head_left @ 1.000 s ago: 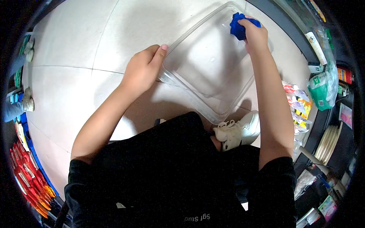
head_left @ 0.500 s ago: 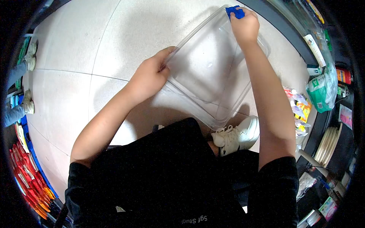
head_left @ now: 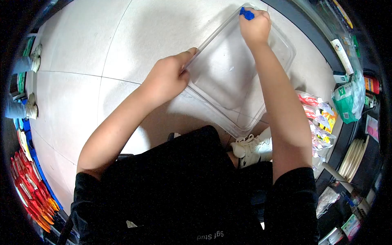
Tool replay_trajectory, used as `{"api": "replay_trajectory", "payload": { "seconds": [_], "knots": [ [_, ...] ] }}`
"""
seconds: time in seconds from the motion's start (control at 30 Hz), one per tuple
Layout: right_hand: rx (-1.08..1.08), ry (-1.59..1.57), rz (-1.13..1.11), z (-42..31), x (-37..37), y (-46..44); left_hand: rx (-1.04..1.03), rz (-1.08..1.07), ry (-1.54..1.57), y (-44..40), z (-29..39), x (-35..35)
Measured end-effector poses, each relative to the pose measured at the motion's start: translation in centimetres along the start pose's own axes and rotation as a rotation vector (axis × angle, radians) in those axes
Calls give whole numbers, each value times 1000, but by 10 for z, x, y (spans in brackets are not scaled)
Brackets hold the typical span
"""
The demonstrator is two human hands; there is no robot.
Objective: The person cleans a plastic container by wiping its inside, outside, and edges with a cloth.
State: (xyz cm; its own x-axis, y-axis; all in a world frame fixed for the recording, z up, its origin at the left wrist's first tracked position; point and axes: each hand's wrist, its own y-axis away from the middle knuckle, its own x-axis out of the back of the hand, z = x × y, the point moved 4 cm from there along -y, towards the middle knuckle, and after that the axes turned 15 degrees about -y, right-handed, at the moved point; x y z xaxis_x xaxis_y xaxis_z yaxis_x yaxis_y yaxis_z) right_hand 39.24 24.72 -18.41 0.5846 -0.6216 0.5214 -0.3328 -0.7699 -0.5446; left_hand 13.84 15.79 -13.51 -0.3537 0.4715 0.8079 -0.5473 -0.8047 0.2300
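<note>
right hand now further left at top of frame, fingers closed on blue cloth, clear container beneath, left hand near centre, fingers curled around container rim

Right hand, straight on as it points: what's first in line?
Probably the far corner of the clear container; the blue cloth in the right hand looks close to it, but depth is unclear.

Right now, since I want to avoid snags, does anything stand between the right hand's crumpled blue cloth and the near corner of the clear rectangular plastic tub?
Nothing visible stands inside the tub between the blue cloth in the right hand and the near corner. A white lace-up shoe shows just past that corner.
</note>
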Motion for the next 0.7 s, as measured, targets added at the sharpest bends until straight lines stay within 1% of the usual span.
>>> {"api": "replay_trajectory", "payload": {
  "seconds": [0.07, 0.13, 0.17, 0.23, 0.33, 0.4, 0.47, 0.53, 0.6, 0.67, 0.7],
  "knots": [
    [13, -41, -20, -5, 6, 4, -23, 13, -7, 0, 0, 0],
    [79, -102, -165, -17, 9, 10, -58, 66, -38, 0, 0, 0],
    [81, -100, -167, -20, 11, 14, -58, 67, -35, 0, 1, 0],
    [218, -116, -198, -34, 14, 25, -46, 69, -56, 0, 1, 0],
    [257, -154, -250, -55, 18, 41, -68, 80, -62, 0, 0, 0],
    [217, -183, -289, -71, 23, 49, -74, 87, -65, 0, -2, -1],
    [292, -182, -397, -85, 25, 57, -83, 96, -66, -1, -3, -2],
    [313, -195, -422, -95, 29, 65, -55, 100, -7, -1, -6, -3],
    [334, -259, -499, -107, 31, 74, -69, 115, -19, -1, -7, -5],
    [345, -277, -511, -116, 34, 80, -82, 130, -34, -1, -5, -2],
    [365, -300, -539, -119, 33, 83, -22, 55, -38, -2, -4, -1]
  ]
}}
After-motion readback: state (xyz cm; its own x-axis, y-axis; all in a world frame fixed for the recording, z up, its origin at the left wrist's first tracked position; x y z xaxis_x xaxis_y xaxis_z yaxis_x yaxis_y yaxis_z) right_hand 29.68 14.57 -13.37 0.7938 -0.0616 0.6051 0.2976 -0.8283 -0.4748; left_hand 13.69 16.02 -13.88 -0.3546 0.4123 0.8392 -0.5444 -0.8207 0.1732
